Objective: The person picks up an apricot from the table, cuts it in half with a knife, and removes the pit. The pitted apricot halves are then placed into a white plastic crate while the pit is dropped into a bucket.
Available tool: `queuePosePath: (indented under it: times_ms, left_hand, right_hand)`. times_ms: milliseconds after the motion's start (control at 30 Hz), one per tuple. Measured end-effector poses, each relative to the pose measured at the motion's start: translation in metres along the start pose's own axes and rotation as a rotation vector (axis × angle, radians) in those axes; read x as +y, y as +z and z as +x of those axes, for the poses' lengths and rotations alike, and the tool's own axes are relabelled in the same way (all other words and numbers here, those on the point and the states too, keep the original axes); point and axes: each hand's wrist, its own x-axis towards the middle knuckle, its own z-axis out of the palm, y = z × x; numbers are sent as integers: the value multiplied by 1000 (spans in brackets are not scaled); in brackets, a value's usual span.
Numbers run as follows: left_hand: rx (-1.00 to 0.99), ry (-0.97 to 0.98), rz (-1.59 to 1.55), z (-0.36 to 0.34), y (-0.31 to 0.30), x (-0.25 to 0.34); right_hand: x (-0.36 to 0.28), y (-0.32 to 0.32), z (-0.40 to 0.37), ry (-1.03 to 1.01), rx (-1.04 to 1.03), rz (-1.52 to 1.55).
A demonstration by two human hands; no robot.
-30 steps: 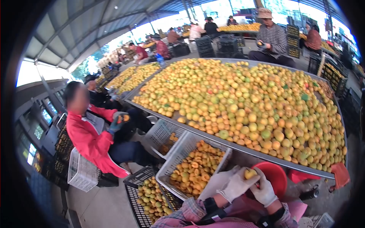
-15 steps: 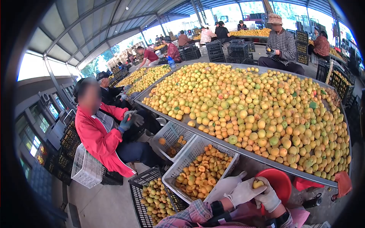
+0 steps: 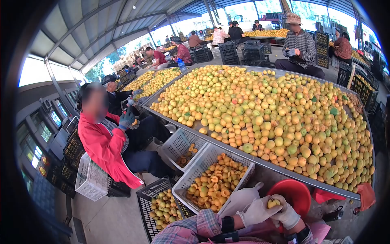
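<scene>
Clasping an apricot [image 3: 273, 203] by a red bucket [image 3: 300, 191], gloved left hand [image 3: 256, 212] and right hand [image 3: 287, 215] both clamp it, seemingly mid-split; parting it needs a firm twist.

A fruit heap [image 3: 268, 110] lies on the counter [image 3: 260, 161]. Under its near edge sit a basket [image 3: 187, 177], a second basket [image 3: 172, 140] to its left, a crate [image 3: 143, 203] before them and a bucket [image 3: 300, 191] to the right. The left hand [image 3: 256, 211] and right hand [image 3: 287, 216] meet over the bucket, a single fruit [image 3: 273, 203] between them
</scene>
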Motion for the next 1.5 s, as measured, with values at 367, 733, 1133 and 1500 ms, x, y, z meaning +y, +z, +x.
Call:
queuePosePath:
  times_ms: [367, 733, 1133, 1500]
  left_hand:
    - [-106, 54, -214, -13, -5, 5]
    - [53, 72, 34, -3, 0, -3]
    - [-43, 5, 35, -4, -15, 18]
    - [-248, 33, -72, -1, -17, 4]
  right_hand:
    - [9, 1, -5, 40, -29, 42]
    - [3, 16, 1, -57, 190, -104]
    - [2, 10, -3, -40, 182, -173]
    - [4, 8, -8, -27, 107, -155]
